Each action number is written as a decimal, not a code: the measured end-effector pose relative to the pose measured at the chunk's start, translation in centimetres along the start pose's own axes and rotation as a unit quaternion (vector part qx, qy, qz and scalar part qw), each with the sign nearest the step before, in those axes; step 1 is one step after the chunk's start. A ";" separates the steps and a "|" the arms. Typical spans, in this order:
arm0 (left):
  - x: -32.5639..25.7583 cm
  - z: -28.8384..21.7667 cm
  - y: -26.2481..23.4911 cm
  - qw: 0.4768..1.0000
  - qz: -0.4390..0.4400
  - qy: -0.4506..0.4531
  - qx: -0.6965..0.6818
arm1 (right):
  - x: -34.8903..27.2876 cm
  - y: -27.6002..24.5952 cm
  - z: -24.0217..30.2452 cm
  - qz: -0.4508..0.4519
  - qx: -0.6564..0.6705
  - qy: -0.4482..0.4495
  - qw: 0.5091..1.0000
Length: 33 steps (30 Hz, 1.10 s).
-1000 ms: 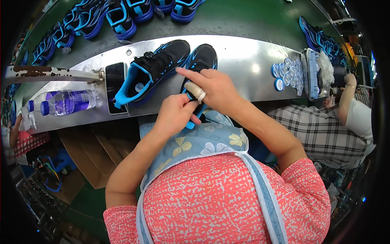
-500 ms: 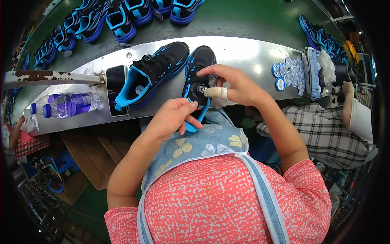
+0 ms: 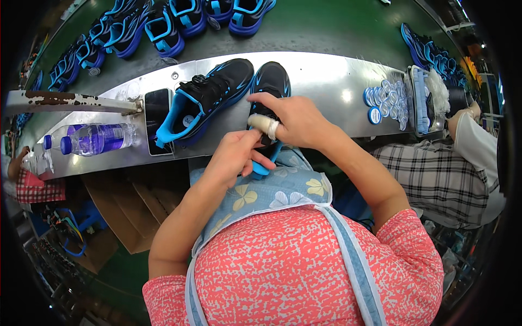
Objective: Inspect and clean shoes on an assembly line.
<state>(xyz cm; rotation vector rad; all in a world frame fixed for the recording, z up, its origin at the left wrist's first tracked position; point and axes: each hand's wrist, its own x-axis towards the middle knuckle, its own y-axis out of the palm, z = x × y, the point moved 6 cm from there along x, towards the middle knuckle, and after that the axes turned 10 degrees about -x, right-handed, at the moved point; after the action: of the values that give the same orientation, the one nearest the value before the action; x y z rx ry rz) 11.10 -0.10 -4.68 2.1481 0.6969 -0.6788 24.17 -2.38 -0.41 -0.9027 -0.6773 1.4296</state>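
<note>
A black sneaker [image 3: 272, 76] with a blue lining lies toe away from me, its heel at the bench edge by my apron. My left hand [image 3: 235, 156] is closed on the heel end, the blue collar showing below its fingers. My right hand [image 3: 298, 123] bends over the middle of the same shoe; its thumb, in a pale cover, points at my left fingertips, and its index finger lies across the laces. The round dial on the tongue is hidden under my hands. Touching this shoe on the left is a matching sneaker [image 3: 224, 80], its insole sticker showing.
Left of the shoes lie a dark phone [image 3: 157, 120] and purple-labelled bottles [image 3: 100, 139] behind a chipped metal bar [image 3: 70, 103]. Round stickers [image 3: 388, 100] and a blue tray [image 3: 421, 100] sit right. More sneakers [image 3: 163, 33] line the green belt. Co-workers are at both sides.
My right hand has moved left and inward over the shoe, its covered thumb now meeting my left fingers. The dial, visible before, is covered. My left hand has barely shifted.
</note>
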 end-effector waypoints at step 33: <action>0.3 2.0 1.4 0.998 0.021 0.063 -0.005 | -3.6 1.0 -1.6 -0.039 0.215 0.076 0.973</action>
<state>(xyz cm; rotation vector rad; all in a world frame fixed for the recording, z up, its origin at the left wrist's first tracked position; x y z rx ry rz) 11.72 -2.37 -5.30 2.2040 0.7170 -0.5192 24.80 -6.18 -1.68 -0.6271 -0.2672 1.3503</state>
